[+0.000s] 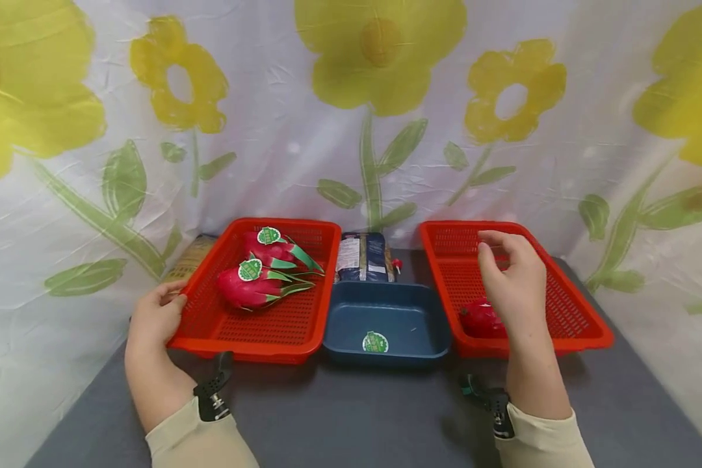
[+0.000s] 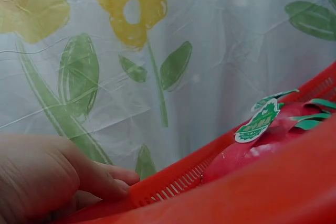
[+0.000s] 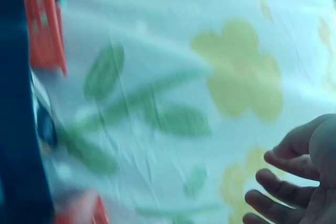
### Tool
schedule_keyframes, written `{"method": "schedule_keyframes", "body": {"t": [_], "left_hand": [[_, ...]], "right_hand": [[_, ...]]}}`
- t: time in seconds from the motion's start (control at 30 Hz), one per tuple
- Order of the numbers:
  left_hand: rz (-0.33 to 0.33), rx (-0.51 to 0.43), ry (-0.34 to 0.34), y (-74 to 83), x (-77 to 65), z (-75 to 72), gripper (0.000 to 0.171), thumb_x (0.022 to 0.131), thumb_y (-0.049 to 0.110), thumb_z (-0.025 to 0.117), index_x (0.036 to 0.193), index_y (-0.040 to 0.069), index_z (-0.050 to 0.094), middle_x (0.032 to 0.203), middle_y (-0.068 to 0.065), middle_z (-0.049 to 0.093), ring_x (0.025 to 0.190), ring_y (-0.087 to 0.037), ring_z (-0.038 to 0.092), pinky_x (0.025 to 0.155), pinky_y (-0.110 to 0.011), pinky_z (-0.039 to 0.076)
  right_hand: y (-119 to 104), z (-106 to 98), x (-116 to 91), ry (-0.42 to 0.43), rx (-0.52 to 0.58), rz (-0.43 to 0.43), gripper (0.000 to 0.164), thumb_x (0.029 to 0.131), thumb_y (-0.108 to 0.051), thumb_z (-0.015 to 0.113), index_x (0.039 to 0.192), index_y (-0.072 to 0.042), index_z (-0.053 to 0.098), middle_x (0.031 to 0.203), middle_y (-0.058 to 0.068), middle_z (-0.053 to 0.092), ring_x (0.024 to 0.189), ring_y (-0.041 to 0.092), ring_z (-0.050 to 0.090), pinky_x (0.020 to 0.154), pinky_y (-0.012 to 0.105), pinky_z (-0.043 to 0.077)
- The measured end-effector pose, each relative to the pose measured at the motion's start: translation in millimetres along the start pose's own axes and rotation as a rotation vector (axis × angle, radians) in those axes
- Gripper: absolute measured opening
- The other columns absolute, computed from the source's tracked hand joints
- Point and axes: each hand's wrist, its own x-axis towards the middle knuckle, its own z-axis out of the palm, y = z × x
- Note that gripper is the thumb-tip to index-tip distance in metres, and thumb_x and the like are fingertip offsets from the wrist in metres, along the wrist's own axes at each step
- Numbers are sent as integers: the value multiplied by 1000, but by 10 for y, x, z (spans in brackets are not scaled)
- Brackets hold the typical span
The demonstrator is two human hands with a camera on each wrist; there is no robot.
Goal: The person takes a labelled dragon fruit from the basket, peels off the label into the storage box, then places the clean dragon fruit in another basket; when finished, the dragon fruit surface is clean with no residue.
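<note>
My left hand (image 1: 155, 318) grips the left rim of a red plastic basket (image 1: 240, 348), thumb and fingers at its edge in the left wrist view. Two dragon fruits lie inside, a front one (image 1: 246, 287) and a rear one (image 1: 263, 246), each with a green-and-white sticker. Above a second red basket (image 1: 591, 335) on the right hovers my right hand (image 1: 517, 279), holding nothing, its fingers apart and loosely bent in the right wrist view. Below it lies another dragon fruit (image 1: 476, 318), partly hidden by the hand and wrist.
Between the baskets stands a dark blue tray (image 1: 351, 312) with a green round sticker (image 1: 375, 342) on it. Behind the tray sits a packaged bag (image 1: 363, 257), and a tan bag (image 1: 190, 263) shows behind the left basket. A flowered curtain (image 1: 257, 162) closes off the back.
</note>
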Motion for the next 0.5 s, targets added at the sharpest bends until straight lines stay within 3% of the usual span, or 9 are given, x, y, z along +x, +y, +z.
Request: {"method": "schedule_keyframes", "body": {"t": [0.13,0.27,0.5], "left_hand": [[-8,-31,-20,0,3,0,49,108,18,42,153,-1,43,142,-32,51,115,-42,57,79,-32,47],[-7,-30,-37,3,20,-17,50,109,19,42,154,0,41,145,-32,49,117,-43,56,81,-35,45],[-53,-41,-49,11,24,-14,51,109,21,41,156,1,39,147,-31,48,118,-44,56,88,-46,49]], "right_hand": [[-210,205,-71,-110,88,-89,29,99,-21,68,126,-12,71,121,4,67,103,20,62,87,31,53],[-438,472,-144,-216,160,-127,30,96,-18,73,125,-11,72,117,5,68,101,20,62,87,45,57],[-879,1115,-283,-376,195,-314,23,97,-14,69,119,-10,74,107,1,68,93,15,62,80,36,56]]}}
